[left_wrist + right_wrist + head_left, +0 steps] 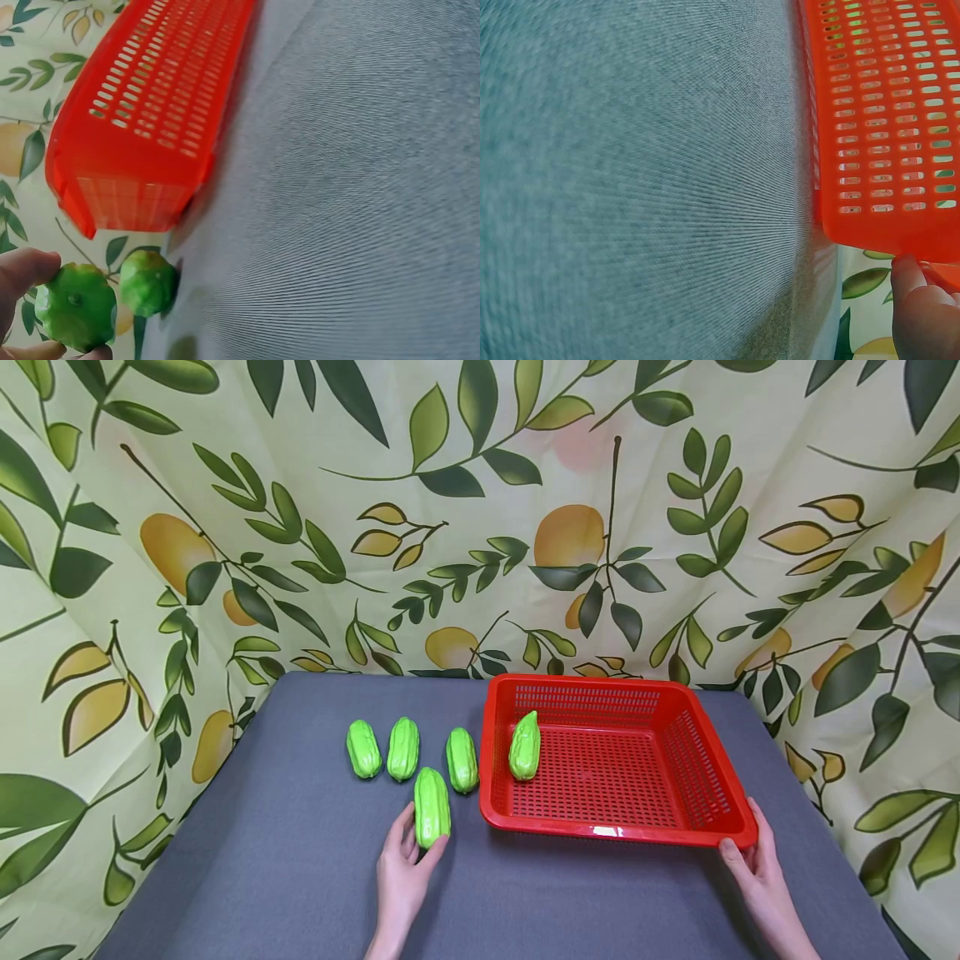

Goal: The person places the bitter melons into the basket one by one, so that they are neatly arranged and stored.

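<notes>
My left hand (400, 874) holds a bright green, ridged gourd (432, 808) between thumb and fingers, to the left of the basket. In the left wrist view that gourd (75, 307) shows end-on, with fingertips at its sides. A red plastic basket (592, 833) with slotted walls stands on the table, and one similar gourd (525, 747) lies inside it near the left wall. My right hand (759, 864) grips the basket's front right corner, thumb on the rim. The right wrist view shows the thumb (907, 276) against the red rim.
Three more green gourds lie in a loose row left of the basket: one at the far left (363, 749), a middle one (403, 749) and one close to the basket wall (462, 760). A leaf-and-fruit patterned cloth (480, 527) hangs behind the grey-blue table (262, 852).
</notes>
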The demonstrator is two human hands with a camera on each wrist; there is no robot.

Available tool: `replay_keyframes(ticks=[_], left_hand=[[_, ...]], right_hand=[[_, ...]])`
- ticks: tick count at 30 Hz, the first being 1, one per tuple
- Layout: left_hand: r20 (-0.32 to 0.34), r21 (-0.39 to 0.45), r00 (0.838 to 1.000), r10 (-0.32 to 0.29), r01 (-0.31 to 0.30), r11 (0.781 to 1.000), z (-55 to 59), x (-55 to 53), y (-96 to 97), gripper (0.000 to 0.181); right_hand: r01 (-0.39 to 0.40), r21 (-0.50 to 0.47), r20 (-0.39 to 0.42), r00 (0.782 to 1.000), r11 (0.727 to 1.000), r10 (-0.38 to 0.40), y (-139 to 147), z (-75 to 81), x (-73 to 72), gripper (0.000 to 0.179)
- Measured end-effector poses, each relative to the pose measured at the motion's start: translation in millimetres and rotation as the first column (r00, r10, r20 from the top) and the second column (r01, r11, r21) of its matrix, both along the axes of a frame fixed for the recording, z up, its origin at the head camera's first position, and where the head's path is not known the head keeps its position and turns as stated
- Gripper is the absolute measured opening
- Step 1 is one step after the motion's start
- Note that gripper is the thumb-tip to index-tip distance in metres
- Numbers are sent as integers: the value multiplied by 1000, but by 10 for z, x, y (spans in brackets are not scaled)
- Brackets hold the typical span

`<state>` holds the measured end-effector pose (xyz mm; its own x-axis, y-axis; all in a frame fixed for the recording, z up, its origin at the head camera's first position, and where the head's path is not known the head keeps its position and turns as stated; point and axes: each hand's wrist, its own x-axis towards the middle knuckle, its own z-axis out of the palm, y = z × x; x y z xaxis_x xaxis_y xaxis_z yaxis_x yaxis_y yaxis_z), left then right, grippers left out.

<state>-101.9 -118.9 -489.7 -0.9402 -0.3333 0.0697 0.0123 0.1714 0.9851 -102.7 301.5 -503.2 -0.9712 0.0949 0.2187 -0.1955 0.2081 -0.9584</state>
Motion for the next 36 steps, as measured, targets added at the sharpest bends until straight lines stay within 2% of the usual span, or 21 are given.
replay_keyframes(ticks=[8, 16, 26, 36], left_hand=[[-43, 22, 999, 21, -20, 1000, 108, -23, -14, 66], [-57, 45, 998, 35, -33, 998, 265, -122, -1, 63], [-105, 62, 994, 0, 7, 998, 438, -229, 111, 64], [-127, 52, 991, -31, 38, 998, 547, -302, 131, 64]], right_hand=[[9, 23, 15, 1000, 1000, -9, 6, 3, -2, 73], [10, 22, 16, 1000, 1000, -11, 7, 4, 0, 72], [3, -22, -2, 1000, 1000, -3, 26, -16, 16, 72], [7, -5, -9, 1000, 1000, -7, 5, -9, 9, 72]])
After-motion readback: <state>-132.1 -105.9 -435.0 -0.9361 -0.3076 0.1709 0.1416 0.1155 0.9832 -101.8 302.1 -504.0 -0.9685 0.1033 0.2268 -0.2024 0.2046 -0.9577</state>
